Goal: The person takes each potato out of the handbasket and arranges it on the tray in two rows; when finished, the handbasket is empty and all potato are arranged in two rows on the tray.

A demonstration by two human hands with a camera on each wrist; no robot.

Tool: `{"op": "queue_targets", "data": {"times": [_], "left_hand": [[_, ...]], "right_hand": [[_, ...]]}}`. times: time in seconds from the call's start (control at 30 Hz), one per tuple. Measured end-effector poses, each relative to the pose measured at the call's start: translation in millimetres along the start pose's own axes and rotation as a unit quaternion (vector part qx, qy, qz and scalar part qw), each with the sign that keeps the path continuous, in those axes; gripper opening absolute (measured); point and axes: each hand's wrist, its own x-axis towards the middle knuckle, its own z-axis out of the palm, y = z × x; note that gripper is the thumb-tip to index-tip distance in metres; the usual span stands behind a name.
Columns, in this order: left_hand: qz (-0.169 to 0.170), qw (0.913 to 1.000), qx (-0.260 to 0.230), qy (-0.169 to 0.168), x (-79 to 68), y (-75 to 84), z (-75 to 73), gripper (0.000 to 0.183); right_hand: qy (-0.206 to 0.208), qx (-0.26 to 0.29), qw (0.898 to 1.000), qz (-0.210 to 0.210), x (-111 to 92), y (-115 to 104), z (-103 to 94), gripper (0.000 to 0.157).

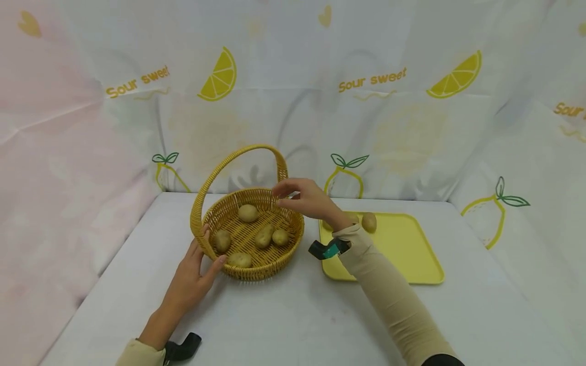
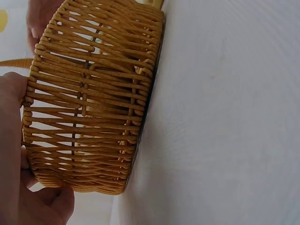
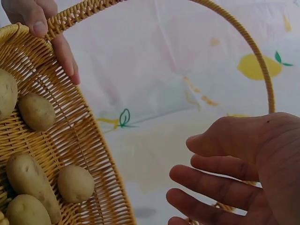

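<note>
A woven wicker basket (image 1: 256, 273) with a tall arched handle (image 1: 238, 152) stands on the white table and holds several potatoes (image 3: 76, 183). My left hand (image 1: 189, 279) grips its near left rim by the foot of the handle, thumb on the near side and fingers round the outer wall. In the left wrist view that hand (image 2: 14, 154) is seen at the rim. Over the far right rim, close to the other foot of the handle, my right hand (image 1: 304, 195) hovers with loosely bent fingers. Nothing lies between its thumb and fingers (image 3: 211, 187) in the right wrist view.
To the right of the basket lies a yellow tray (image 1: 403, 254). A potato (image 1: 369, 222) sits near its far edge, and more are partly hidden behind my right wrist. Behind the table hangs a white cloth (image 1: 284, 112) printed with lemons.
</note>
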Motion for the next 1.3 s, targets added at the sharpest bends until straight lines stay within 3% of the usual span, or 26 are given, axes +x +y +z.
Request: {"op": "queue_targets", "data": {"times": [0.5, 0.83, 1.13, 1.3], "left_hand": [[0.027, 0.9995, 0.009, 0.012, 0.4, -0.2, 0.9, 0.081], [0.021, 0.9997, 0.01, 0.01, -3.0, 0.0, 1.8, 0.08], [0.01, 0.9999, 0.008, 0.005, -4.7, 1.3, 0.0, 0.079], [0.013, 0.9999, 0.009, 0.007, -3.9, 1.3, -0.7, 0.079]], "right_hand": [[-0.092, 0.003, 0.996, -0.007, 39, -4, 36.2, 0.027], [-0.181, 0.022, 0.983, -0.025, 59, -3, 67.9, 0.029], [-0.206, 0.052, 0.977, -0.03, 72, -1, 85.8, 0.033], [-0.209, 0.037, 0.977, -0.026, 77, 5, 96.5, 0.034]]}}
